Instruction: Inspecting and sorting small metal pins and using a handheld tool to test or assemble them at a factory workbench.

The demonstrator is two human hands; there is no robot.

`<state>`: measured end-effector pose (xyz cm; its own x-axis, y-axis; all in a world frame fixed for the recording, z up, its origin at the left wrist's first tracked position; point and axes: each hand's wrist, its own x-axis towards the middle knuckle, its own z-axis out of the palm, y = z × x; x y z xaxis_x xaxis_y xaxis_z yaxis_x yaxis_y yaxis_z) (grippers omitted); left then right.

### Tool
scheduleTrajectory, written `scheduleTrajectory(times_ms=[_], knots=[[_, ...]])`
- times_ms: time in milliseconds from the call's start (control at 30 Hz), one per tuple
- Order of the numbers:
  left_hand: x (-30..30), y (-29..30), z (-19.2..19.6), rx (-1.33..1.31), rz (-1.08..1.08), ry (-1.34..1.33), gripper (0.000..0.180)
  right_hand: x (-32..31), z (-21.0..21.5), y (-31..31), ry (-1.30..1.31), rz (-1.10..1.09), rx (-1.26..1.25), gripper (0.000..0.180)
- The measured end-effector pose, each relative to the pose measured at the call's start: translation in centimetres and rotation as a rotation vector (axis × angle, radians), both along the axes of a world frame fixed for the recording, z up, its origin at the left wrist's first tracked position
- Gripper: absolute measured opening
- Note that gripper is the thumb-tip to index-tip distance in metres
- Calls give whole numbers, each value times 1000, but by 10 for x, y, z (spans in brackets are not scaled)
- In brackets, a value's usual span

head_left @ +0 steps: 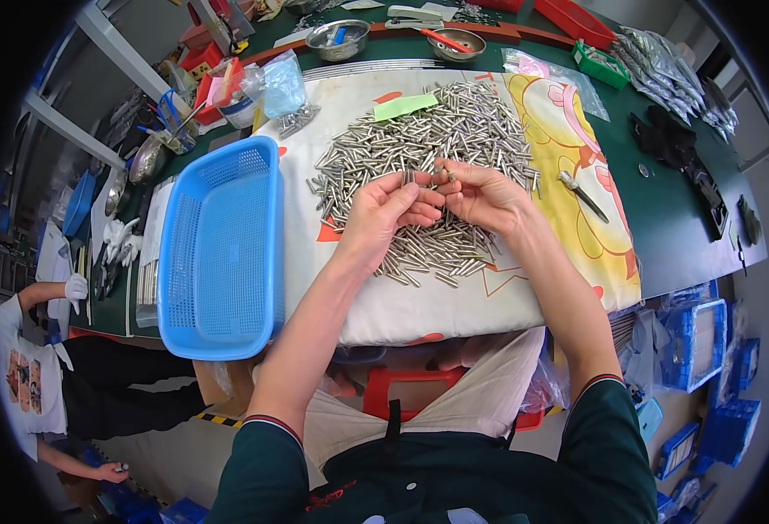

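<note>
- Head view shows both my forearms coming up from the bottom edge and meeting over the middle of the tabletop [664, 227].
- My left hand [383, 217] is turned with its back up, and the fingers are curled in toward my right hand.
- My right hand [482, 197] is bent at the wrist, and the fingers fold in toward the left one.
- The fingertips of both hands nearly touch.
- My right grip is pinched shut on one small metal pin [451, 175]. Only its tip pokes out, pointing up and away from me.
- My left grip is closed too, with a pin end [405, 177] sticking up between the fingers. I cannot tell how many pins it has.
- Both hands are just above a big pile of metal pins [437, 140] on a white cloth [419, 310].
- The pins in the pile lie flat and point every which way.
- My hands hide part of the pile.
- A blue basket [218, 253] sits to the left of the pile, on the cloth edge.
- Most of each held pin is hidden in my fingers, so I cannot see its full length.
</note>
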<state>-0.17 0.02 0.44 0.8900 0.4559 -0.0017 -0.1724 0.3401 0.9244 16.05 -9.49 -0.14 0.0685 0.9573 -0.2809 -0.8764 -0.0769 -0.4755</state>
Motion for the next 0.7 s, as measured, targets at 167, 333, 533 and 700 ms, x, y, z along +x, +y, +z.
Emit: scheduleTrajectory(times_ms=[167, 333, 533, 700], knots=[[-6, -1, -2, 77, 40, -77, 24, -13, 6, -3, -148, -28, -3, 19], [-45, -29, 4, 55, 108, -24, 24, -56, 5, -24, 143, 74, 29, 18], [-94, -66, 15, 73, 197, -3, 23, -116, 0, -48, 165, 44, -49, 14], [-117, -81, 13, 93, 209, 20, 22, -136, -13, -57, 289, 148, 10, 13]])
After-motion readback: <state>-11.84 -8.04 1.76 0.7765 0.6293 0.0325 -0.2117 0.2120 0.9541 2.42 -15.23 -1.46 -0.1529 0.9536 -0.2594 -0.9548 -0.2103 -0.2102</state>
